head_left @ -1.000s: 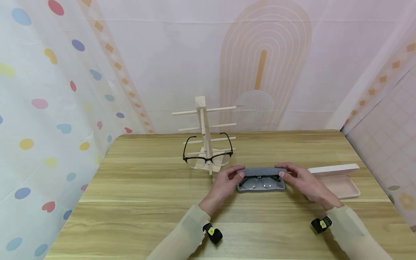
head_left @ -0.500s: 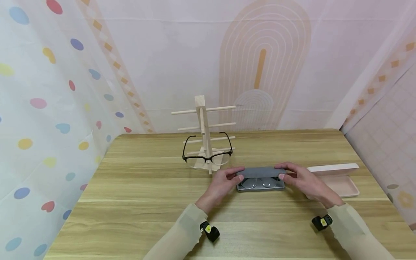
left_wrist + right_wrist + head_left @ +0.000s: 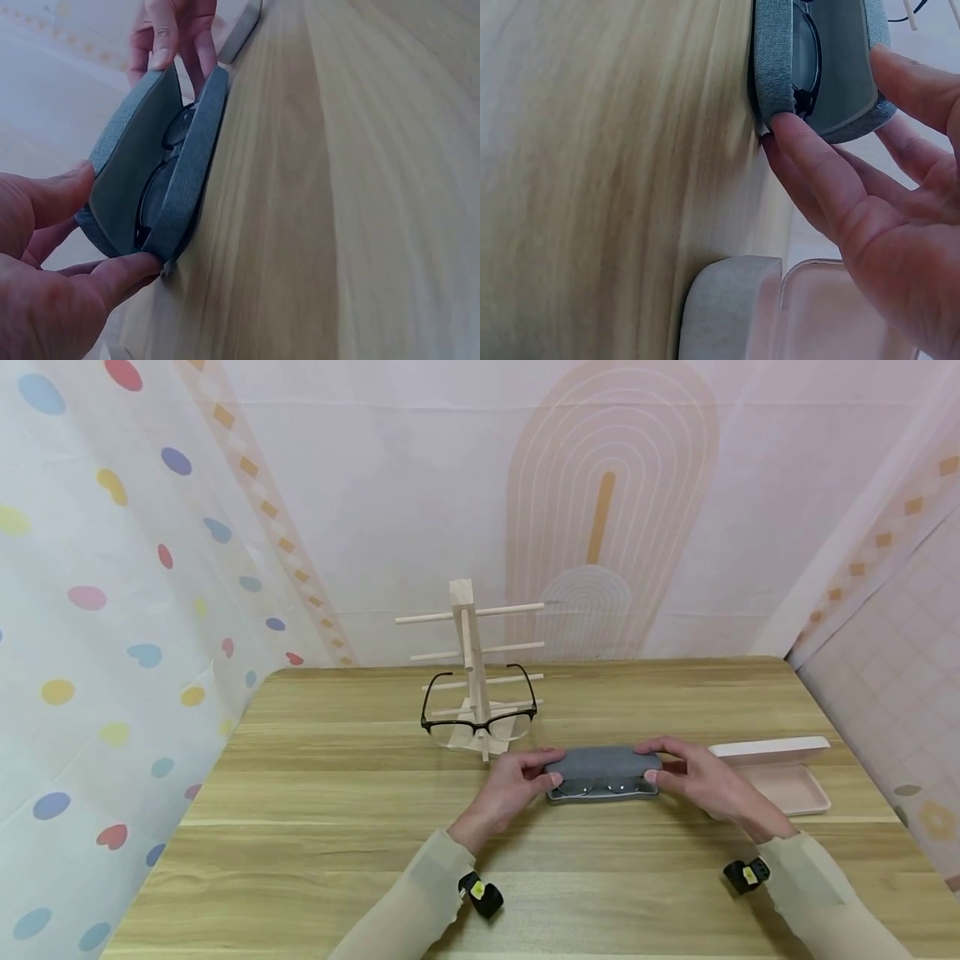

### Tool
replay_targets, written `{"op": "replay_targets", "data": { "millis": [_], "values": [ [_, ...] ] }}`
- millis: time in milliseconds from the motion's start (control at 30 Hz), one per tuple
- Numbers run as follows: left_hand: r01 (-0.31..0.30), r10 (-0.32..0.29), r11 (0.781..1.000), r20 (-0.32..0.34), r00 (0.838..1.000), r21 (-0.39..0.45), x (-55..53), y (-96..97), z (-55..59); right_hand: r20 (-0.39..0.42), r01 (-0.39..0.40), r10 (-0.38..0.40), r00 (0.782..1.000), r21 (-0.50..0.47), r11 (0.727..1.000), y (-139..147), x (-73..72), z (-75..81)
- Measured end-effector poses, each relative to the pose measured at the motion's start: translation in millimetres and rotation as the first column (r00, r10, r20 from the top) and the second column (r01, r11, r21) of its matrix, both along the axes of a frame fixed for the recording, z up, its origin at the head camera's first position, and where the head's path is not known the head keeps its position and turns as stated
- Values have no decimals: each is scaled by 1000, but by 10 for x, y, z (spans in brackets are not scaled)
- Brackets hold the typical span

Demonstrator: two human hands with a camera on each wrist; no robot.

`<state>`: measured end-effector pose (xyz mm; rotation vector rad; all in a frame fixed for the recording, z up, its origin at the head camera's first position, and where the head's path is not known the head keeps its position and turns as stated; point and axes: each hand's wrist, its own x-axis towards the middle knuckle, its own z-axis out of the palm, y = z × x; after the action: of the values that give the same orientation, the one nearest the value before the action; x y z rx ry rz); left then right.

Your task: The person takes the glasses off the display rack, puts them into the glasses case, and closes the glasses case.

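A grey fabric glasses case (image 3: 603,762) lies on the table with its lid partly lowered. Inside rests a pair of dark-framed glasses (image 3: 156,187), of which only the lower lens edges show in the head view. My left hand (image 3: 506,793) grips the case's left end, thumb on the lid's front edge. At the right end my right hand (image 3: 701,783) does the same; the right wrist view shows its thumb on the lid and fingertips (image 3: 791,127) at the base. A gap stays between lid and base.
Behind and left stands a wooden glasses rack (image 3: 462,597) with several pegs, carrying black-framed glasses (image 3: 481,727). An open pink-lined case (image 3: 783,787) lies beside my right hand. A patterned curtain (image 3: 375,485) hangs behind the wooden table (image 3: 337,860).
The grey case's lid has swung down toward the front, covering most of the glasses inside. Both hands have kept their hold at its ends, thumbs moving slightly lower.
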<state>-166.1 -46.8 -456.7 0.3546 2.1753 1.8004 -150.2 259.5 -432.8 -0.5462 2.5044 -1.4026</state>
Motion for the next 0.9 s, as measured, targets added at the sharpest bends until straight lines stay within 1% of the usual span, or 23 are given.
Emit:
{"op": "replay_targets", "data": {
  "millis": [100, 167, 300, 367, 600, 767, 900],
  "values": [
    [25, -27, 998, -44, 999, -50, 5, -10, 1, -8, 0, 1, 1000, 10, 1000, -1, 4, -4],
    [37, -46, 995, -90, 995, -97, 11, -17, 3, -22, 6, -6, 1000, 21, 1000, -5, 10, -11],
    [34, -63, 983, -159, 985, -180, 26, -20, 14, -56, 8, -5, 998, 53, 999, -23, 21, -17],
    [28, -65, 979, -179, 982, -202, 35, -19, 19, -53, 11, -8, 999, 66, 998, -26, 23, -19],
    [34, -68, 980, -164, 984, -198, 54, -13, 28, -35, 23, -20, 999, 86, 996, -18, 32, -24],
    [37, -65, 984, -159, 985, -175, 47, -9, 7, -26, 18, -16, 1000, 62, 998, -26, 37, -31],
    [37, -58, 989, -148, 987, -144, 50, 2, -6, 1, 27, -28, 1000, 36, 999, -29, 42, -45]
  ]
}}
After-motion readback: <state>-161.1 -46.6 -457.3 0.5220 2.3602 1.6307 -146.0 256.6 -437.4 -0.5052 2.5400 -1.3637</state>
